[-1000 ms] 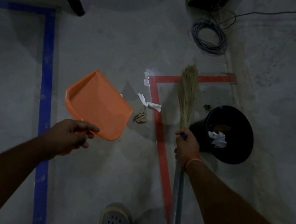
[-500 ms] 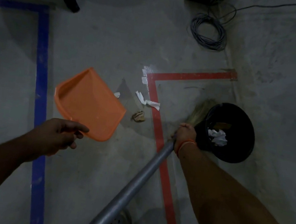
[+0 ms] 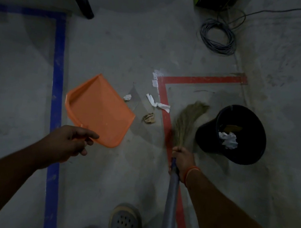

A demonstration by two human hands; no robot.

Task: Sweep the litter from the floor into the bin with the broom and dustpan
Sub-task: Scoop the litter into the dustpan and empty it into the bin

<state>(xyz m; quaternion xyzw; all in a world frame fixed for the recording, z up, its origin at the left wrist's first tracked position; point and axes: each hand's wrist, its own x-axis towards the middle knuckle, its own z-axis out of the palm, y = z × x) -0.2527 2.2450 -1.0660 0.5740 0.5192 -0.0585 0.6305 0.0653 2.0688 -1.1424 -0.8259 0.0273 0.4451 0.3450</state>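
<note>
R hand (image 3: 183, 159) grips broom (image 3: 189, 119), bristles btwn red tape and bin (image 3: 239, 134). L hand (image 3: 69, 144) pinches dustpan (image 3: 98, 109) rear. Litter (image 3: 149, 118) lies left of bristles, btwn pan lip and broom; sweep leftward.

The broom (image 3: 186, 122) stands differently from half a second ago: its handle, which then slanted across toward the lower left, now runs almost straight down the picture from the right hand (image 3: 182, 161). Its bristles, then blurred against the bin (image 3: 239, 134), now fan out between the red tape (image 3: 166, 116) and the bin. A second earlier they pointed straight up beside the tape.
</note>
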